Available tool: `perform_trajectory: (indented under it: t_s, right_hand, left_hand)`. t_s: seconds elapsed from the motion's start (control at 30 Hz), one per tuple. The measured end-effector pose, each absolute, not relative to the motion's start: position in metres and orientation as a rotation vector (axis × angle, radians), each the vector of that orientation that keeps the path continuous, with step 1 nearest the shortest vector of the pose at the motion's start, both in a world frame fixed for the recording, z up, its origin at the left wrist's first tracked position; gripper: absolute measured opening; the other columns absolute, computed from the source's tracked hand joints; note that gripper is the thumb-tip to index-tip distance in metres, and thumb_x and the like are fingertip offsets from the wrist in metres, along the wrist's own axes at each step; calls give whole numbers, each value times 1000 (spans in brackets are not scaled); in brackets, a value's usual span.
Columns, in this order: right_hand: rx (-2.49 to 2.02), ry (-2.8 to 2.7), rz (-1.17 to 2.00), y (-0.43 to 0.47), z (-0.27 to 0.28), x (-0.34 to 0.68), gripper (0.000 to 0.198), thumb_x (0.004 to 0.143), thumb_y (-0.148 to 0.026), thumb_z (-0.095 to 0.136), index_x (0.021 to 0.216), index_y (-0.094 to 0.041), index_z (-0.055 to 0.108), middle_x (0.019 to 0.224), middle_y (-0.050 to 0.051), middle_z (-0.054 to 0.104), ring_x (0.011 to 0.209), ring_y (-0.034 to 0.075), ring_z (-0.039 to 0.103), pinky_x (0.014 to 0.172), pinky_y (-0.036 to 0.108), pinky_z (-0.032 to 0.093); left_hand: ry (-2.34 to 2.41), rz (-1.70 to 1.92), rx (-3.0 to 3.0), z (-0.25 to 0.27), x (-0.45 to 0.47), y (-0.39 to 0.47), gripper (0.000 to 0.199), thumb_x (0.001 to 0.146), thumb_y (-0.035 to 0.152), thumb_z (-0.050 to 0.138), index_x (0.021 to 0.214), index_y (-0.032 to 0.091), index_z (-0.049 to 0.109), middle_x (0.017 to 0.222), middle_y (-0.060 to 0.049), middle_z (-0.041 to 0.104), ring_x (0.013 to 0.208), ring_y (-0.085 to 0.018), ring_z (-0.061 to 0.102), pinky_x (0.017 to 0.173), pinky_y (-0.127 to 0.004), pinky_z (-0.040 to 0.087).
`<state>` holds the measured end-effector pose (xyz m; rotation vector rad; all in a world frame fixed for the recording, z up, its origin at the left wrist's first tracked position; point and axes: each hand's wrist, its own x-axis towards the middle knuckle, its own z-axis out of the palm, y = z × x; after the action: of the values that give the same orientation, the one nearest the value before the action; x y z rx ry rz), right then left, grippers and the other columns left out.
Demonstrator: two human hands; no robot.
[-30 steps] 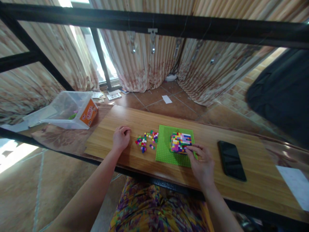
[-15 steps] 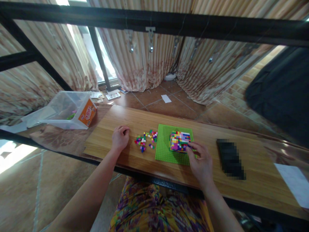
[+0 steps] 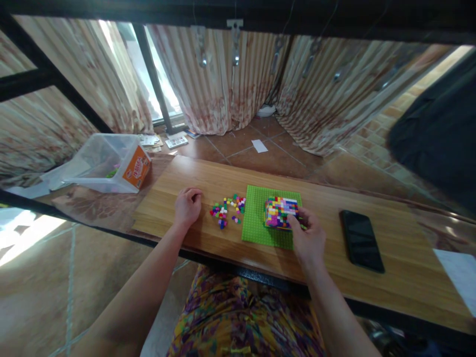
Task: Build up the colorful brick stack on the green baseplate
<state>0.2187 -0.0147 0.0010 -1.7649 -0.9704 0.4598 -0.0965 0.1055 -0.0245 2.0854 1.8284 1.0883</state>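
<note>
Small bricks of many colours form a block-shaped build (image 3: pixel 279 210) on the green baseplate (image 3: pixel 255 225). At the build's right end is my right hand (image 3: pixel 309 235), closed, its thumb against the front side and its fingers around the far right corner. Whether a loose brick is also between those fingers is hidden. My left hand (image 3: pixel 187 207) rests on the wooden table with its fingers curled in; their inside is in shadow. Just right of it lies a scattered pile of loose bricks (image 3: pixel 222 210), between that hand and the baseplate.
A black phone (image 3: pixel 361 240) lies on the wooden table (image 3: pixel 334 282) to the right. Beyond the table's left end sits a clear plastic bin (image 3: pixel 100 186) with an orange label. A white paper (image 3: pixel 457 272) is at the far right. A dark metal bar (image 3: pixel 148 12) crosses overhead.
The view has shifted slightly. My right hand's fingers have drawn in closer around the right end of the brick build. My left hand stays where it was on the table.
</note>
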Motion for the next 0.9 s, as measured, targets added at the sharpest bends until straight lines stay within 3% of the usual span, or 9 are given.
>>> perform_trajectory:
  t_s: [0.3,0.47,0.6,0.9]
  right_hand:
    - [-1754,-993,502,-17,0,226,53,75,-48,66,115,-14,64,100,12,69,81,21,64,77,40,51]
    - [-1756,-1338,-38,-29,20,196,41,83,-42,61,114,-15,64,114,16,63,109,29,56,96,48,43]
    - [-1538,-1688,236,-28,21,145,22,89,-34,55,104,-22,66,101,9,67,96,23,60,88,41,48]
    - [-1520,-2062,368,0,-3,93,26,82,-24,63,109,-21,63,98,8,61,94,25,55,83,39,47]
  left_hand:
    - [1843,1061,2042,-23,-94,104,21,81,13,51,80,20,70,93,-7,70,94,-22,62,90,-37,49]
    - [1833,1054,2051,-24,-93,105,22,82,12,50,81,19,71,92,-7,70,92,-22,61,89,-36,49]
    - [1829,1051,2056,-25,-93,105,22,83,13,50,80,19,71,93,-8,70,93,-22,61,90,-38,49]
    - [1821,1065,2040,-24,-92,104,21,83,13,50,80,19,70,93,-7,71,93,-21,62,91,-37,49]
